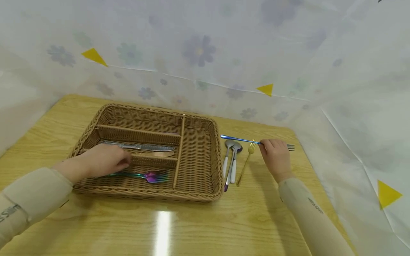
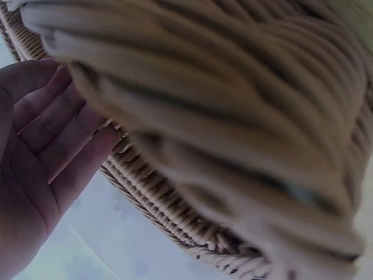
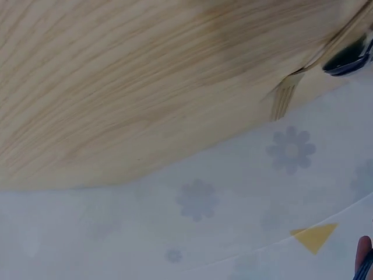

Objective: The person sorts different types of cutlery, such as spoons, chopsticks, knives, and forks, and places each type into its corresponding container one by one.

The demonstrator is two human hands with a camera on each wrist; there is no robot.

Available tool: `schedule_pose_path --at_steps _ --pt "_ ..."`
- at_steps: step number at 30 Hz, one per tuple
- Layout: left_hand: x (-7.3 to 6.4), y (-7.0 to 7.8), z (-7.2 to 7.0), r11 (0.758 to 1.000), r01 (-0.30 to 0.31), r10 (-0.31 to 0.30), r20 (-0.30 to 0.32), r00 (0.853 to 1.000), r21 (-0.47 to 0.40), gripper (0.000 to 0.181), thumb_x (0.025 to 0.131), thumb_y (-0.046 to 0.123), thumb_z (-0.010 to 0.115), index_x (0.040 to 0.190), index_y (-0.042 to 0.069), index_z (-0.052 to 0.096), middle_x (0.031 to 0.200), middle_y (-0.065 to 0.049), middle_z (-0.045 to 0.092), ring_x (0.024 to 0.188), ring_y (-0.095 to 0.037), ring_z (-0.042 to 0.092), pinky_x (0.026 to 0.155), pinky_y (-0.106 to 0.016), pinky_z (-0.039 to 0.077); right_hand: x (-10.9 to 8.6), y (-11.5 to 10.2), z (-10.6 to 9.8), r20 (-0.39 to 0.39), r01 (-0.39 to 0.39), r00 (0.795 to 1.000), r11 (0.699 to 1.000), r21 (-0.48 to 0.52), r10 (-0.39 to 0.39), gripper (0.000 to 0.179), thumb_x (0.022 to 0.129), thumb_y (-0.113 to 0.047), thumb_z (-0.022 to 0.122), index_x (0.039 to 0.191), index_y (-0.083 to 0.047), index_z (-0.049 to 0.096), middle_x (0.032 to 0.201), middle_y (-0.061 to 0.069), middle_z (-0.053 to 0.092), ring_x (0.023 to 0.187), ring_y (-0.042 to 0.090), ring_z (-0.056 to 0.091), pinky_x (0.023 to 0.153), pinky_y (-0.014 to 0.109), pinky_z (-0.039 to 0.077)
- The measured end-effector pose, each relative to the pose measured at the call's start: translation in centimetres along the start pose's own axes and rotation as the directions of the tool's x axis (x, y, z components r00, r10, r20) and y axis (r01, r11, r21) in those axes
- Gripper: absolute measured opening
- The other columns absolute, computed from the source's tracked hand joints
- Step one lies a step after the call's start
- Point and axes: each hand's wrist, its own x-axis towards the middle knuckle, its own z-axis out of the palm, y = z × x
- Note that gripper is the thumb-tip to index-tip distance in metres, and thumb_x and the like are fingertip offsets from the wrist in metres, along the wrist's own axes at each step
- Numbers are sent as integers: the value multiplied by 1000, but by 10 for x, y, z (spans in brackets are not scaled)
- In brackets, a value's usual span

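In the head view, my right hand [image 1: 276, 158] pinches a fork with a blue handle [image 1: 240, 139] above the table's right side. The handle points left and the silver tines stick out to the right. My left hand [image 1: 107, 160] reaches over the left end of a wicker cutlery basket [image 1: 221, 193]. In the left wrist view its fingers [image 2: 78, 175] are loosely bent beside the wicker, with nothing visible in them. Below that hand, a rainbow-coloured fork [image 1: 157, 176] lies in the front compartment. Silver knives [image 1: 157, 148] and a gold knife [image 1: 164, 154] lie in the middle compartment.
Right of the basket, several spoons [image 1: 236, 146], some white-handled, lie close together, with a gold fork [image 1: 252, 147] beside them. A flowered sheet [image 1: 198, 71] with yellow triangles hangs behind the wooden table [image 1: 198, 227] and along its sides.
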Motion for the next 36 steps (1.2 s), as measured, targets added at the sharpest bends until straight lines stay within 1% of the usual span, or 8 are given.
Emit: schedule_pose_path --at_steps 4,8,12,15,19,23,27,36 --pt "1 2 0 1000 -15 16 -47 999 27 13 89 14 62 77 19 62 63 13 52 53 1 40 51 -22 37 10 -20 -2 29 58 998 998 0 -58 14 75 -5 76 83 0 66 71 12 65 64 26 61 62 41 51" --pt "3 4 -2 998 -28 34 -99 995 57 13 89 16 63 77 20 62 62 14 52 52 2 40 49 -21 37 22 -50 -4 52 95 994 995 26 -96 15 73 -6 78 83 -2 68 72 9 66 62 23 61 60 37 51" --pt "5 9 -6 997 -30 40 -143 989 73 5 89 23 63 87 18 66 73 10 62 57 1 51 51 -23 45 35 -85 -8 99 126 986 988 84 -134 14 75 -8 77 84 -4 67 72 6 66 62 19 60 58 33 50" --pt "7 16 -8 995 -41 58 -199 978 87 18 88 28 64 98 13 67 86 3 68 62 -4 58 55 -27 50 44 -110 -10 131 155 977 981 121 -170 11 76 -9 76 83 -6 68 73 3 66 63 17 60 59 31 50" --pt "13 25 -8 990 -78 104 -251 962 114 29 86 32 65 105 10 66 92 -1 68 61 -3 57 55 -25 50 52 -138 -8 141 185 969 975 128 -202 9 77 -10 75 83 -8 69 73 1 67 66 15 61 61 29 51" --pt "19 33 -7 984 -116 147 -256 955 134 27 85 33 66 103 12 66 92 0 68 59 0 53 54 -22 47 55 -158 -1 146 195 967 974 113 -210 9 76 -11 76 82 -10 69 74 -1 67 67 14 62 60 26 50" --pt "24 37 -5 983 -134 162 -244 956 126 27 85 33 66 103 12 66 90 1 68 58 0 52 54 -22 46 57 -174 4 148 196 967 976 91 -208 9 76 -12 76 81 -12 69 73 -3 67 67 11 62 58 23 50" --pt "30 43 -5 978 -178 201 -242 949 113 23 87 30 65 102 13 67 91 1 70 71 -9 64 60 -27 52 61 -195 7 113 195 972 974 113 -208 4 78 -11 73 78 -11 69 75 -2 69 67 11 63 59 21 51"
